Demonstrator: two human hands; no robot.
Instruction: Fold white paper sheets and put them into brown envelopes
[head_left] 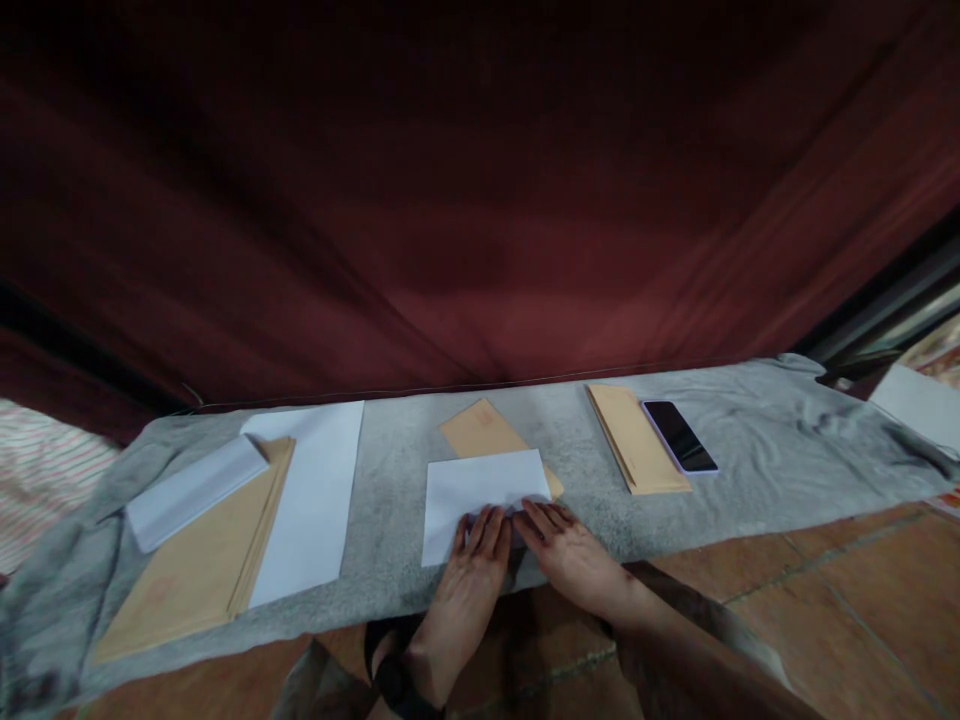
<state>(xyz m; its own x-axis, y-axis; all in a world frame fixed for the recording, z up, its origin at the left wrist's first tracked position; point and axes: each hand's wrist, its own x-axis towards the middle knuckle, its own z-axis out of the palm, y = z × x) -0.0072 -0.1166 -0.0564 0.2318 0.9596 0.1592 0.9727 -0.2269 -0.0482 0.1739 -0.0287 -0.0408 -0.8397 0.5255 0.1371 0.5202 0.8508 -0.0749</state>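
A white sheet of paper (480,480) lies in front of me, its near part covered by my hands. My left hand (474,575) rests flat on the sheet's near edge, fingers stretched forward and close together. On the right side of the same edge lies my right hand (576,558), palm down with fingers extended and angled inward. The near edge seems folded over under the fingers, though the hands hide most of it. Partly beneath the sheet is a tan envelope (480,425), set diagonally.
At left, a folded white paper (196,490) lies on stacked tan envelopes (187,560), beside white paper (319,500). More tan envelopes (637,440) and a phone (679,437) are at right. Grey cloth (394,500) covers the surface; a dark red curtain (480,300) hangs behind.
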